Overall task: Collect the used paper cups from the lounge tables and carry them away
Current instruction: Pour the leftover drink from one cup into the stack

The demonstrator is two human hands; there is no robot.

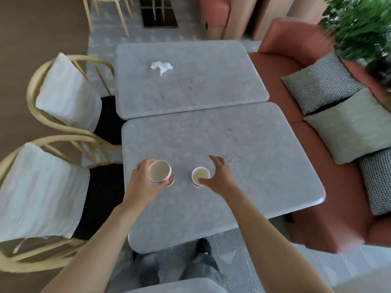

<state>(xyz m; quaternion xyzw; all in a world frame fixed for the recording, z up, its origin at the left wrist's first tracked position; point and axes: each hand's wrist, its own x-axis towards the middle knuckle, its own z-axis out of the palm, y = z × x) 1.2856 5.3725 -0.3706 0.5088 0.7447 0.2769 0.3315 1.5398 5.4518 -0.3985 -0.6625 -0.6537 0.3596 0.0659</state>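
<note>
Two paper cups with red printed sides are over the near grey marble table (243, 157). My left hand (141, 179) grips the larger cup (160, 171) around its side and holds it slightly above the tabletop, its open mouth facing up. The smaller cup (200, 176) stands upright on the table a little to the right. My right hand (218, 174) hovers beside and partly over this cup, fingers spread and relaxed, thumb near the rim, not closed around it.
A crumpled white napkin (161, 67) lies on the far table (201, 89). Two wooden chairs with white cushions (63, 92) stand on the left. A pink sofa (313, 149) with patterned pillows runs along the right, a plant (359, 26) above it.
</note>
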